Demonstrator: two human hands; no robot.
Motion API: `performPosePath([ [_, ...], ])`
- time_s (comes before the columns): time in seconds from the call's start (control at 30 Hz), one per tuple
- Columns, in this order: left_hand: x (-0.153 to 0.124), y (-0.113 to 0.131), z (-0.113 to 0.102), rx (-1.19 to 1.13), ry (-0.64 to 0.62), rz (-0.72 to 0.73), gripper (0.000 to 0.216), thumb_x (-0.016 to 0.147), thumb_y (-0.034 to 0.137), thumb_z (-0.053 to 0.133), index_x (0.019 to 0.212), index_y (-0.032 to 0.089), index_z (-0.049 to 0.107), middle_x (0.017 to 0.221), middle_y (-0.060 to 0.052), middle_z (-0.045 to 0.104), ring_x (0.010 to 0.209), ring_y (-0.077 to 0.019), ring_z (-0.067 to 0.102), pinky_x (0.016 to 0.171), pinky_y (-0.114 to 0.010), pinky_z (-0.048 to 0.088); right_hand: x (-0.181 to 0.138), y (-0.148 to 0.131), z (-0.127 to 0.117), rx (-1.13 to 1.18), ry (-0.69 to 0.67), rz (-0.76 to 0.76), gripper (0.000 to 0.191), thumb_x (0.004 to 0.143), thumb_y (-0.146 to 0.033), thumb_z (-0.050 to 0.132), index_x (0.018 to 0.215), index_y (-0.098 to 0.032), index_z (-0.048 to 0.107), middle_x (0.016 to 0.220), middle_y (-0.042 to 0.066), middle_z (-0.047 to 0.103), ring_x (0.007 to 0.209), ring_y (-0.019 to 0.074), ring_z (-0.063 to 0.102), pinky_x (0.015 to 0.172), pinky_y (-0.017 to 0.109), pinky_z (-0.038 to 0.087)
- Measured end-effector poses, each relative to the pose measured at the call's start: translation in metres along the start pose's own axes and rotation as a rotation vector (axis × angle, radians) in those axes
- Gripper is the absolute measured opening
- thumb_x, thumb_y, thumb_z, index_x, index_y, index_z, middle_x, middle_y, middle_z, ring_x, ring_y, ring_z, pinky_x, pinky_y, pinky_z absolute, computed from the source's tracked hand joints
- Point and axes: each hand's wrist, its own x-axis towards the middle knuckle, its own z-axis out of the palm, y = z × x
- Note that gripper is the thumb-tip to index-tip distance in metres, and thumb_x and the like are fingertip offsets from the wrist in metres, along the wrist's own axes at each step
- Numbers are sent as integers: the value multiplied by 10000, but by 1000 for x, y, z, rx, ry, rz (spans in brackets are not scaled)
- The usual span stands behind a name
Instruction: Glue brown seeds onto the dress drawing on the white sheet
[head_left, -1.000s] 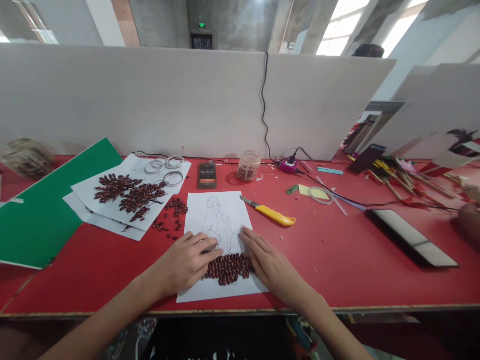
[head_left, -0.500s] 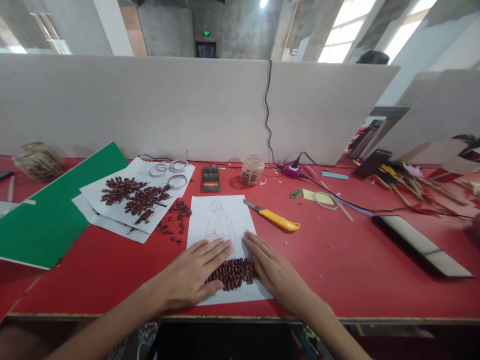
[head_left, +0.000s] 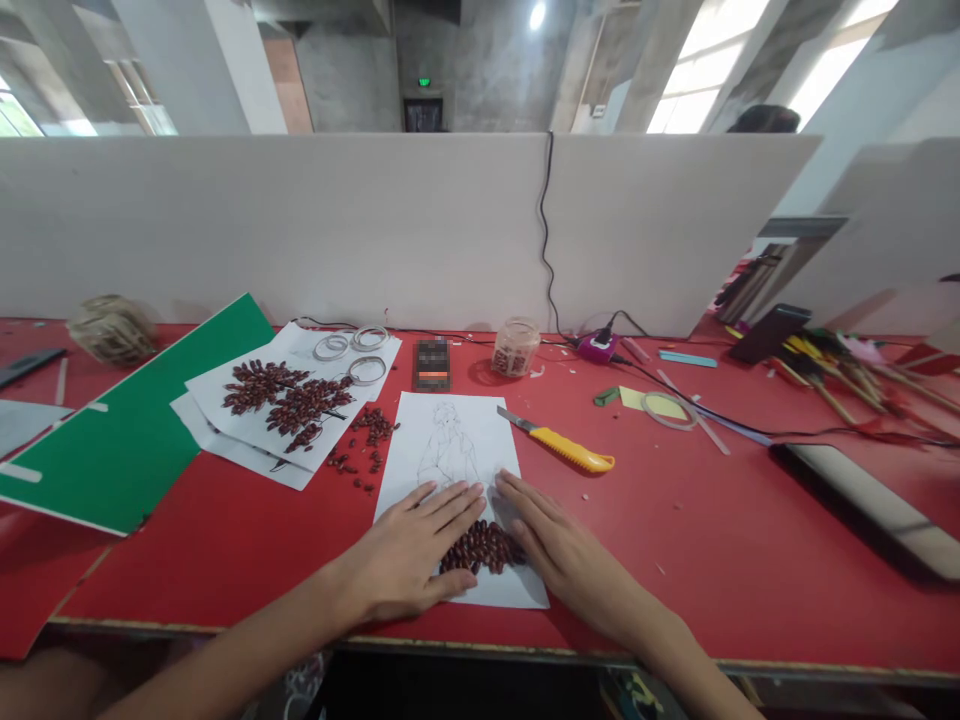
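Note:
A white sheet with a pencil figure drawing (head_left: pixel 454 440) lies on the red table (head_left: pixel 675 540). A patch of dark red beans (head_left: pixel 484 547) sits on its lower part. My left hand (head_left: pixel 412 555) lies flat, fingers stretched out, over the beans' left side. My right hand (head_left: pixel 559 550) lies flat with straight fingers against the beans' right side. Neither hand holds anything.
Loose beans (head_left: pixel 365 440) and bean-covered papers (head_left: pixel 285 400) lie to the left, beside a green board (head_left: pixel 127 430) and tape rings (head_left: pixel 351 345). A yellow utility knife (head_left: pixel 570 447), a jar (head_left: pixel 516 347), a calculator (head_left: pixel 432 364) and cables lie behind. A dark flat slab (head_left: pixel 870 500) lies right.
My left hand's fingers have straightened and slid right over the beans. The hands are closer together and the bean patch looks more compact. The view has tilted upward.

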Motion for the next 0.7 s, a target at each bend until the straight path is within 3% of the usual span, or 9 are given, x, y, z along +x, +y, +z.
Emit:
performPosePath([
  [0.2,31,-1,-8,-54,-3,251,738,1055,589,378,1652,191,206,1687,-83,293,1583,-223,221,1304,-448,152,34,9,-23,90,28,17,458,1101,-378,355,1524,-271,494,1529,75,562,1408,261,528,1171,507,455],
  [0.33,40,3,-6,-70,22,235,679,1061,550,390,1629,192,291,1678,-74,321,1572,-228,257,1300,-437,187,71,13,-30,195,180,22,436,1094,-420,350,1427,-251,575,1434,95,638,1352,278,577,1143,509,463],
  [0.5,39,-4,-9,-48,87,221,669,1070,564,360,1622,191,309,1671,-80,346,1566,-213,273,1290,-424,230,92,21,-17,262,290,-9,428,1078,-447,382,1389,-237,588,1381,114,659,1288,282,615,1112,496,482],
  [0.6,35,-36,-23,-5,278,10,461,1104,393,347,1467,187,542,1536,-96,551,1448,-218,464,1186,-416,393,89,28,-10,286,303,7,417,1076,-447,389,1374,-235,590,1378,120,659,1279,281,620,1101,487,491],
  [0.7,28,-80,-39,84,376,-315,341,1049,156,402,1175,142,719,1169,-121,733,1123,-242,654,992,-407,516,86,33,-8,313,314,46,398,1073,-447,398,1327,-230,615,1364,122,670,1294,282,614,1115,493,477],
])
